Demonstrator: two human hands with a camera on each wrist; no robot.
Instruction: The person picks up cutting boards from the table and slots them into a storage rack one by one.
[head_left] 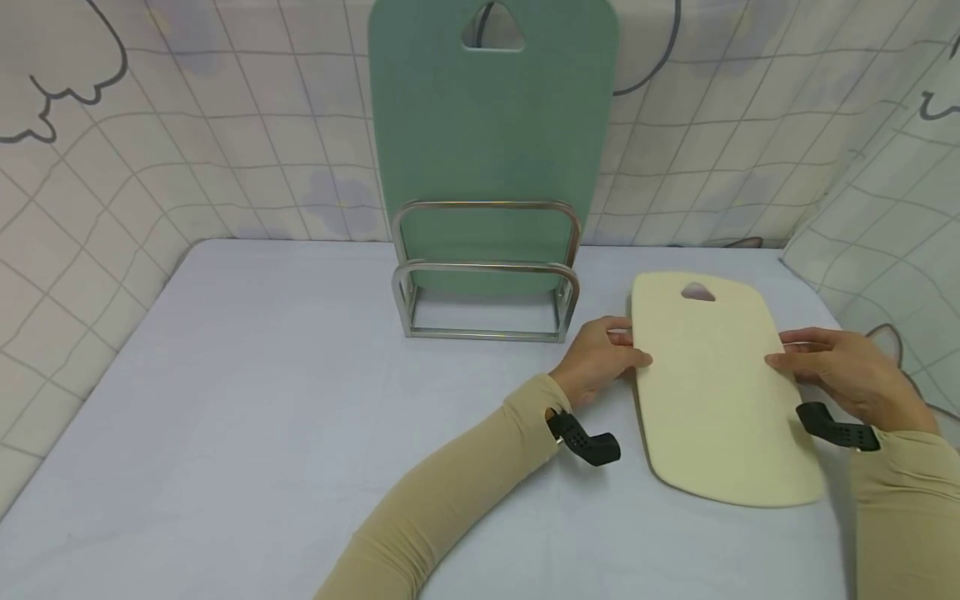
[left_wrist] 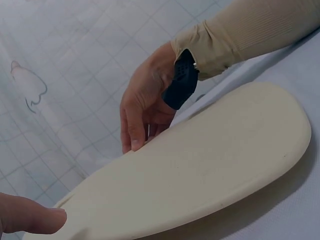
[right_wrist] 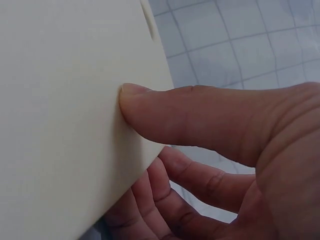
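A cream cutting board (head_left: pixel 712 400) with a small handle hole lies between both hands at the right side of the table. My left hand (head_left: pixel 600 358) pinches its left edge, thumb on top. On the opposite edge, my right hand (head_left: pixel 847 371) does the same; the right wrist view shows the thumb (right_wrist: pixel 185 115) on the face and the other fingers (right_wrist: pixel 165 200) beneath. A shadow shows under the board's near rim in the left wrist view; whether the far end touches the table cannot be made out.
A metal rack (head_left: pixel 487 336) stands at the back middle, just left of the left hand. In its rear slot a larger green cutting board (head_left: pixel 491 133) stands upright. Grid-patterned cloth (head_left: pixel 262 125) hangs behind the white table (head_left: pixel 225 417). A dark cable (head_left: pixel 892 333) runs along the right.
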